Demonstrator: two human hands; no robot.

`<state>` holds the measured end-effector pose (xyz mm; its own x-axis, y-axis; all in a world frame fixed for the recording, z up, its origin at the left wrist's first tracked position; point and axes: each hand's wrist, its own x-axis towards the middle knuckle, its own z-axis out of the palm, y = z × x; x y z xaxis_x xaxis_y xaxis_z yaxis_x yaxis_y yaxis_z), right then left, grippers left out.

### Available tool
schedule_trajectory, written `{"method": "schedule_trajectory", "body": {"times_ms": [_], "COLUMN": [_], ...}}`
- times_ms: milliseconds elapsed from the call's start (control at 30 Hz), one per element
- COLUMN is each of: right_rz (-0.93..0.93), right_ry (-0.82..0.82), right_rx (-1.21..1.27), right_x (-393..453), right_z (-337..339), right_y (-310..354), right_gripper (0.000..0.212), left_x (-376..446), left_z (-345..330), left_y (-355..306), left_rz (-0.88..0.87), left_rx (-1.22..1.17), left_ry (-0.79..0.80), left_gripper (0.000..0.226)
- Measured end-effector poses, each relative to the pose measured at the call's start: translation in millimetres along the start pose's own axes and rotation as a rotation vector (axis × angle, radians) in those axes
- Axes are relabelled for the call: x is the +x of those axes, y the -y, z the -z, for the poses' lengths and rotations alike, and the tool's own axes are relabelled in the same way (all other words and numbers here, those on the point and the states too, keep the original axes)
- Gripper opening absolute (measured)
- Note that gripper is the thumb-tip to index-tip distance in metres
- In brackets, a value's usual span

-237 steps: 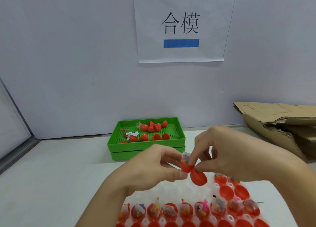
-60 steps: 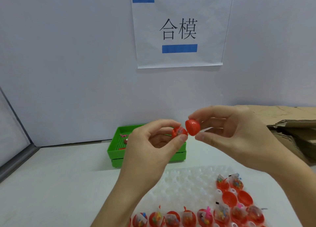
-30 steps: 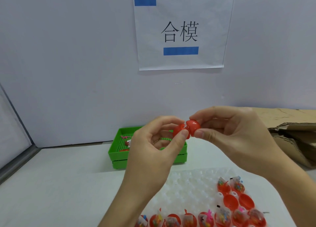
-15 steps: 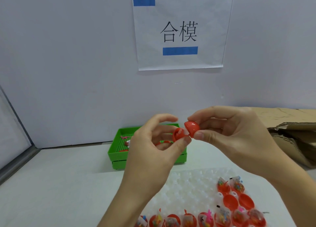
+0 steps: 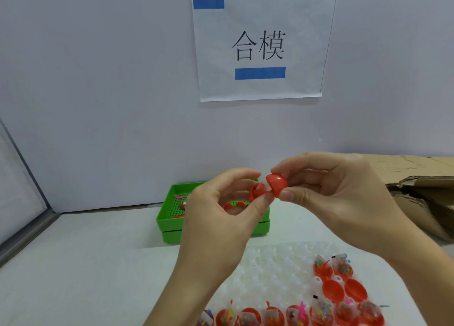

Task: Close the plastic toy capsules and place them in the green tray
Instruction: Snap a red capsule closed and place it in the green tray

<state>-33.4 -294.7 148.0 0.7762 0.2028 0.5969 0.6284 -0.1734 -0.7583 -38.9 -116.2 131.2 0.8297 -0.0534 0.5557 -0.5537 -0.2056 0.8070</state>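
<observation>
Red cap (image 5: 277,185) pinched in my right hand (image 5: 344,200), its open mouth facing left toward the base (image 5: 258,193) pinched in my left hand (image 5: 221,215); rims touching but askew, above the tray (image 5: 172,221).

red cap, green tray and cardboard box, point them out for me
red cap (image 5: 277,185), head view, on its shiny dome
green tray (image 5: 169,221), head view, on its front left rim
cardboard box (image 5: 422,198), head view, on its torn flap

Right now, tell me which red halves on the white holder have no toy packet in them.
The two empty halves side by side near the holder's right edge; every other half there holds a packet.
</observation>
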Motion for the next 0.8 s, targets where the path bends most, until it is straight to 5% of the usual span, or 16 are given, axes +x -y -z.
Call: {"method": "schedule_trajectory", "body": {"times_ms": [167, 500, 800], "right_rz": [0.001, 0.031, 0.022], "right_ry": [0.01, -0.015, -0.069], "right_rx": [-0.004, -0.017, -0.015], "right_x": [-1.0, -0.5, -0.4], "right_z": [-2.7, -5.5, -8.3], "right_y": [0.4, 2.4, 2.1], "right_gripper": [0.025, 0.026, 0.024], "left_x": [-0.7, -2.3, -2.4], "left_z": [-1.9, -4.3, -10.3], "left_y": [-1.0, -0.9, 0.7], "left_rz": [-0.027, -0.051, -0.357], "left_rx": [0.041, -0.008, 0.334], "left_ry": [-0.043, -0.126, -0.157], "left_gripper": [0.004, 0.016, 0.027]}}
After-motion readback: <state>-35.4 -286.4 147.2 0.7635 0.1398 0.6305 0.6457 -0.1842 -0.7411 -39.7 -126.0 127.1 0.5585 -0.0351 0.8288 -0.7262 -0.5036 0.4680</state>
